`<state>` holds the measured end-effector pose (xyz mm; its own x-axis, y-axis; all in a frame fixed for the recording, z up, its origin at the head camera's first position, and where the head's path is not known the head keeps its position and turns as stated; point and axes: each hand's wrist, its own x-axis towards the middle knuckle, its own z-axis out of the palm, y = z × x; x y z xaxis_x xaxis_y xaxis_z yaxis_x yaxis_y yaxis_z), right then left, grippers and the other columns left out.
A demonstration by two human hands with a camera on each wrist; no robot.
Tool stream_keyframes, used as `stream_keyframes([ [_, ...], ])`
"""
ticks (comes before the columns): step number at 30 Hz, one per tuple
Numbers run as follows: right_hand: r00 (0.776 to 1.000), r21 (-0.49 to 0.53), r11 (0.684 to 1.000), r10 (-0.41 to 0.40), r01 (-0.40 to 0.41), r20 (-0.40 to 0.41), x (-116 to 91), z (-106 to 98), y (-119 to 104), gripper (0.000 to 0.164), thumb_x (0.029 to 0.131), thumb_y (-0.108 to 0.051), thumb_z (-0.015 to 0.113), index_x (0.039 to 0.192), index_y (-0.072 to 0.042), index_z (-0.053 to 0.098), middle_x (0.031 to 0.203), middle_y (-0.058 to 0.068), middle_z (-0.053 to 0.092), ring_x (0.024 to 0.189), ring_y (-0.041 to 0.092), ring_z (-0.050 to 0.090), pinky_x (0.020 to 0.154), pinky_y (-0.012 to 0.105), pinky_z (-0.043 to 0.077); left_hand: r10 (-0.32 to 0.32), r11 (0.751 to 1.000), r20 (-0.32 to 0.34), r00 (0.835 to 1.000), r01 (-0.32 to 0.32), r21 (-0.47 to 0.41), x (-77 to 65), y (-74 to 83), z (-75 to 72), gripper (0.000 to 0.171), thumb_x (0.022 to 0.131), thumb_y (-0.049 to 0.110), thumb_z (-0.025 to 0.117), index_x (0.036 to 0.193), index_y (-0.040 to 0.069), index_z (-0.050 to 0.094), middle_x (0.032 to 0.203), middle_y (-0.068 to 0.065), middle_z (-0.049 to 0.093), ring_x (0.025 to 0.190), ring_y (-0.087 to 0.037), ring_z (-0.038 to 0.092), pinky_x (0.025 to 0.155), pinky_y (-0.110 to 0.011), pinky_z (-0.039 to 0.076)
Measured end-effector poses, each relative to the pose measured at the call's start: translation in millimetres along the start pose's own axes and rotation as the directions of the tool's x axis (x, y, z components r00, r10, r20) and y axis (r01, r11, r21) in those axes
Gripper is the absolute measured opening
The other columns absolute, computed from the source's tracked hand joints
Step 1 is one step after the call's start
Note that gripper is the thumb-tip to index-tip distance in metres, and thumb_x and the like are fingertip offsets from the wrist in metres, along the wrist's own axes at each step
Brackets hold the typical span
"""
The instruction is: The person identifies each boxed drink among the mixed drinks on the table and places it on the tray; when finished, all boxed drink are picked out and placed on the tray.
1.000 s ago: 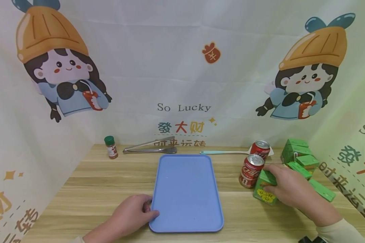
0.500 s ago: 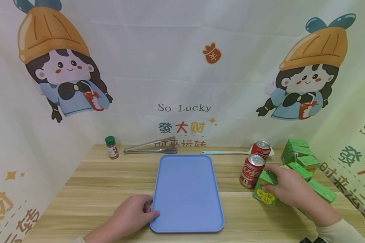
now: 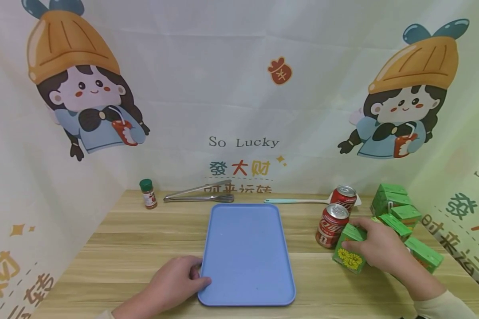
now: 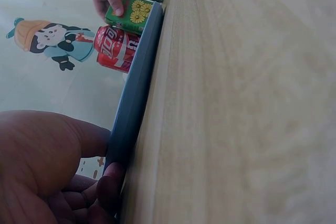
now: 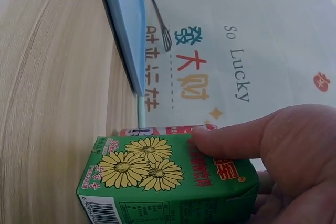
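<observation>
At the near left edge of the blue tray [image 3: 245, 252], my left hand [image 3: 177, 279] pinches the rim, thumb on top and fingers at the side and below. In the left wrist view, that hand [image 4: 58, 166] has the tray's edge [image 4: 134, 87] between thumb and fingers. Over on the right, my right hand [image 3: 379, 246] grips a green drink carton [image 3: 349, 257] printed with yellow flowers. Its thumb lies across the carton's front [image 5: 157, 166] in the right wrist view; the other fingers are mostly hidden behind. The carton stands close beside a red soda can [image 3: 330, 228].
Another red can [image 3: 344, 195] stands behind, by a spatula [image 3: 299, 201] with a pale blue handle. Several more green cartons [image 3: 425, 252] cluster at the right. Metal tongs [image 3: 199, 198] and a green-capped spice jar [image 3: 148, 195] lie along the back near the printed curtain [image 3: 239, 88].
The head view has shifted slightly. My right thumb has come further onto the carton's front face, and the carton has barely moved. The left hand keeps its hold on the tray.
</observation>
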<state>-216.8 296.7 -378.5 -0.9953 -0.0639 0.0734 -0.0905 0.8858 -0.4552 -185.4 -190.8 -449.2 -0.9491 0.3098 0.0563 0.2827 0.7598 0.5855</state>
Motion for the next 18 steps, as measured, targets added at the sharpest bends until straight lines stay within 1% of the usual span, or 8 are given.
stream_keyframes([
  [6, 1.000, 0.030, 1.000, 0.008, -0.008, -0.009, 0, 2, 1, 0.075, 0.093, -0.042, 0.090, 0.146, 0.005, 0.064, 0.143, 0.032, 0.066, 0.130, 0.057, 0.062, 0.096, 0.071, 0.053, -0.008, 1.000, 0.000, 1.000, 0.008, 0.000, 0.3, 0.1, 0.4, 0.033, 0.093, 0.029, 0.090, 0.079, 0.019, 0.062, 0.066, 0.010, 0.056, 0.057, -0.007, 0.049, 0.055, -0.027, 0.036],
  [13, 0.995, 0.085, 0.996, 0.045, -0.037, -0.090, -6, 13, 4, 0.076, 0.093, -0.050, 0.090, 0.144, 0.002, 0.067, 0.141, 0.033, 0.068, 0.128, 0.057, 0.063, 0.093, 0.068, 0.055, -0.002, 1.000, -0.006, 1.000, 0.002, 0.000, 0.7, -1.2, 1.4, 0.034, 0.093, 0.028, 0.090, 0.078, 0.019, 0.061, 0.065, 0.011, 0.056, 0.056, -0.006, 0.048, 0.055, -0.027, 0.036],
  [18, 0.991, 0.123, 0.992, 0.056, -0.041, -0.120, -10, 19, 5, 0.076, 0.095, -0.051, 0.088, 0.147, 0.000, 0.066, 0.146, 0.034, 0.065, 0.133, 0.058, 0.061, 0.095, 0.069, 0.055, 0.006, 1.000, -0.012, 1.000, -0.006, 0.005, 0.2, -1.7, 1.4, 0.034, 0.093, 0.029, 0.090, 0.078, 0.019, 0.061, 0.065, 0.011, 0.055, 0.056, -0.006, 0.048, 0.055, -0.027, 0.037],
])
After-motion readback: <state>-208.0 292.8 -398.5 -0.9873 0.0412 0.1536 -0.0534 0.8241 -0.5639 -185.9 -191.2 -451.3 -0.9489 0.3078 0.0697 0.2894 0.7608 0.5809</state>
